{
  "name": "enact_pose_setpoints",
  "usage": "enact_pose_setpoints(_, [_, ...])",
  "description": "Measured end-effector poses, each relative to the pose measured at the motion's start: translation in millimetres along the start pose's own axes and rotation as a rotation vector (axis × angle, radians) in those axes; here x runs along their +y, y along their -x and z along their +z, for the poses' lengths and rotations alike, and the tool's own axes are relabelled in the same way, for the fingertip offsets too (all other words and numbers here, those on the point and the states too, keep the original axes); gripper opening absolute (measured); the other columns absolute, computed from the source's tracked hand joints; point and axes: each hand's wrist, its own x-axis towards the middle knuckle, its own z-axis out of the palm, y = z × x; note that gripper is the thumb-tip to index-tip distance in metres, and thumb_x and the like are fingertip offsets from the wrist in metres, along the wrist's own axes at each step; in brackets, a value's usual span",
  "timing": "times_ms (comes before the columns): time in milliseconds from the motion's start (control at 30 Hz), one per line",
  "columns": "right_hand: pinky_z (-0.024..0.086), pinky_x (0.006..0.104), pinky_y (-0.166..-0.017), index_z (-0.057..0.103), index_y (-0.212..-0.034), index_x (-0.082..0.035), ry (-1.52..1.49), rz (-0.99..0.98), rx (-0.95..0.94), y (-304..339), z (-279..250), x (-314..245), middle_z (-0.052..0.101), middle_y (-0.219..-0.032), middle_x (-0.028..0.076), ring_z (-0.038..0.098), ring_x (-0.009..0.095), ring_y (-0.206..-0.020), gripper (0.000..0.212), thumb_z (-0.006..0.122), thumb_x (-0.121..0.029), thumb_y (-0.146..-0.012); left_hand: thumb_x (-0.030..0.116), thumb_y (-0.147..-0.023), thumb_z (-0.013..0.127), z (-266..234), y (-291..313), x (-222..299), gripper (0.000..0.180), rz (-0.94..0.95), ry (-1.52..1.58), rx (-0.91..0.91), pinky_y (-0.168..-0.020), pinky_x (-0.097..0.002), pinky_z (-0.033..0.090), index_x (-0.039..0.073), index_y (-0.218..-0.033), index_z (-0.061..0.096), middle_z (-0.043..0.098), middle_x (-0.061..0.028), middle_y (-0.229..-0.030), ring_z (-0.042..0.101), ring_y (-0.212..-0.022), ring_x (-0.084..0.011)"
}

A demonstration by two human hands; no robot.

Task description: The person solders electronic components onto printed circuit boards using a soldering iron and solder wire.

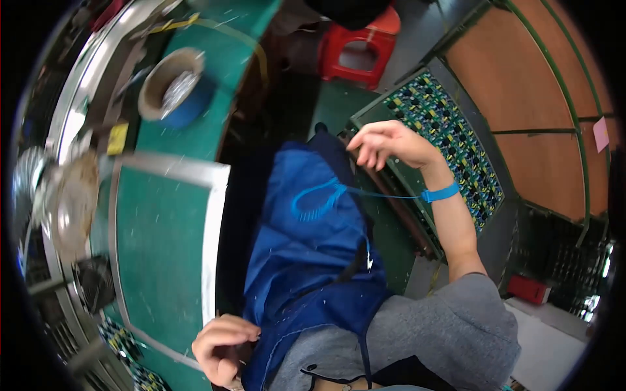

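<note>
My right hand (392, 143) reaches out over the near edge of a crate of circuit boards (450, 140). Its fingers are loosely bent and apart, with nothing visible in them. A blue wrist strap (441, 192) circles that wrist, and its coiled blue cord (316, 208) lies across my dark blue apron (306, 254), ending in a small metal clip (370, 263). Low on the left, my left hand (225, 345) is half curled beside the apron's edge, thumb apart from the fingers. Nothing shows in it, though its palm is partly hidden.
A green worktable with a pale metal frame (212, 228) runs along my left, bearing a large tape roll (156, 91). More boards (147, 378) lie at lower left. Ahead stands a red stool (360, 52); brown panels in a green rack (502, 78) stand beyond the crate.
</note>
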Motion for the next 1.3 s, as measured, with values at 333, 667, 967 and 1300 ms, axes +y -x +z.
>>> enact_pose_setpoints(333, [0.049, 0.0438, -0.09, 0.061, -0.108, -0.001, 0.954, 0.171, 1.209, -31.8, -256.0, 316.1, 0.06, -0.114, 0.017, 0.056, 0.038, -0.105, 0.044, 0.075, -0.028, -0.075, 0.029, -0.094, 0.055, 192.8, -214.4, -189.5, 0.039, -0.738, -0.082, -0.741, -0.082, -0.0317, 0.05, -0.003, -0.116, 0.06, 0.065, -0.0129, -0.107, 0.063, -0.097, -0.0202])
enact_pose_setpoints(667, [0.051, 0.0451, -0.084, 0.061, -0.1, -0.002, 0.972, 0.185, 1.19, -61.0, -274.8, 329.7, 0.06, -0.102, 0.016, 0.053, 0.037, -0.106, 0.021, 0.06, -0.004, -0.079, 0.042, -0.097, 0.049, 345.7, -265.7, -423.9, 0.05, -1.144, 0.065, -0.925, -0.094, -0.0324, 0.045, 0.003, -0.128, 0.052, 0.06, -0.0068, -0.12, 0.055, -0.111, -0.015])
enact_pose_setpoints(967, [0.053, 0.0381, -0.073, 0.062, -0.11, -0.002, 0.219, 0.237, 0.991, 23.6, -217.2, 250.6, 0.065, -0.099, 0.015, 0.064, 0.028, -0.08, 0.036, 0.072, -0.019, -0.08, 0.028, -0.094, 0.062, 395.8, -270.4, -483.1, 0.025, -1.027, 0.398, -0.256, -0.073, -0.034, 0.056, 0.008, -0.109, 0.058, 0.065, -0.0038, -0.101, 0.065, -0.086, -0.017])
enact_pose_setpoints(1300, [0.051, 0.0448, -0.077, 0.059, -0.104, 0.0, 0.569, 0.287, 1.404, 47.2, -220.7, 317.8, 0.06, -0.095, 0.019, 0.061, 0.036, -0.087, 0.037, 0.073, -0.021, -0.077, 0.036, -0.093, 0.06, 402.7, -254.5, -490.3, 0.034, -1.256, 0.362, -0.335, -0.077, -0.0392, 0.057, 0.008, -0.112, 0.06, 0.066, -0.0063, -0.104, 0.066, -0.09, -0.0204])
